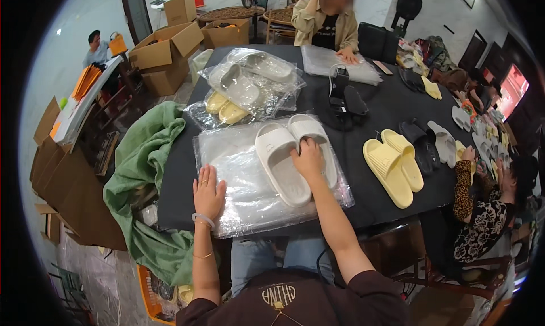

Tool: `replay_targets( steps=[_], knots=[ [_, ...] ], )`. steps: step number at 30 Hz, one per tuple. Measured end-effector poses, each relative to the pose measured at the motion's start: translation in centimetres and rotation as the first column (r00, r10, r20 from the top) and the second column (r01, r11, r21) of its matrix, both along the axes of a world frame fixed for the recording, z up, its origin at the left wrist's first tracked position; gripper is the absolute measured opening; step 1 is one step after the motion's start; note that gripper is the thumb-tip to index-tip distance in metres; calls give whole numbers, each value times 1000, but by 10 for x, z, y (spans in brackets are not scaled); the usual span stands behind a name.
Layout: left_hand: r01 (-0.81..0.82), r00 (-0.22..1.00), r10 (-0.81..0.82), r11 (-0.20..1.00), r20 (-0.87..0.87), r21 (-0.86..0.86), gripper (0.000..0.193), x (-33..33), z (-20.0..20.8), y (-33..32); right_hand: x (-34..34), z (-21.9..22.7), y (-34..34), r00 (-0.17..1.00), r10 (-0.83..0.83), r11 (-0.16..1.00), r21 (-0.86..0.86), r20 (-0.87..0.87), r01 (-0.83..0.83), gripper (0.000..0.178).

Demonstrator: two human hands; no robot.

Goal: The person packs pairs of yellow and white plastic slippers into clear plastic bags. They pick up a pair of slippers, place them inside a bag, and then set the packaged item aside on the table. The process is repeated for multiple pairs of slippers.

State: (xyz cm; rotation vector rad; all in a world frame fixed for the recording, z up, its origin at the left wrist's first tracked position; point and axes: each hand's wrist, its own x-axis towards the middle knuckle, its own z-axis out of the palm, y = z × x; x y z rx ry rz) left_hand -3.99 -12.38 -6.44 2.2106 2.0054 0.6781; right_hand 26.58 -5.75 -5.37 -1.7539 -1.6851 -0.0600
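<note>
Off-white slippers (284, 170), frame centre, lying on clear plastic bags (233, 150), black tabletop (352, 153). Right hand (309, 160): grip looks pinched on the pair's inner sides. Left hand (209, 200): spread flat on bags. Step looks like positioning slippers; next move probably calls for a firm two-slipper hold.

Two white slippers (282, 170) by the table's (176, 184) near edge, two yellow slippers (388, 160) nearer the right edge; far-left corner, two grey slippers (241, 88), two bagged yellow ones (230, 111); one phone (383, 68), far edge!
</note>
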Motion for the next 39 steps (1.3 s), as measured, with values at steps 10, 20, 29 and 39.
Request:
replay_targets(
  steps=[10, 20, 29, 39],
  knots=[
    [-12, 1000, 12, 1000, 10, -19, 54, 3, 4, -1, -1, 6, 2, 999, -27, 996, -87, -34, 24, 32],
    [-4, 1000, 4, 1000, 15, -19, 55, 2, 3, -1, 11, 6, 7, 982, -176, 984, -50, -60, 174, 27],
    [-15, 1000, 15, 1000, 16, 12, 56, -1, -1, 0, -30, 53, -26, 970, 228, 972, -33, -87, -231, 24],
    [11, 997, -10, 1000, -80, 3, 59, -4, -4, 0, -66, 15, -80, 901, 418, 904, -154, 115, -400, 26]
  ],
)
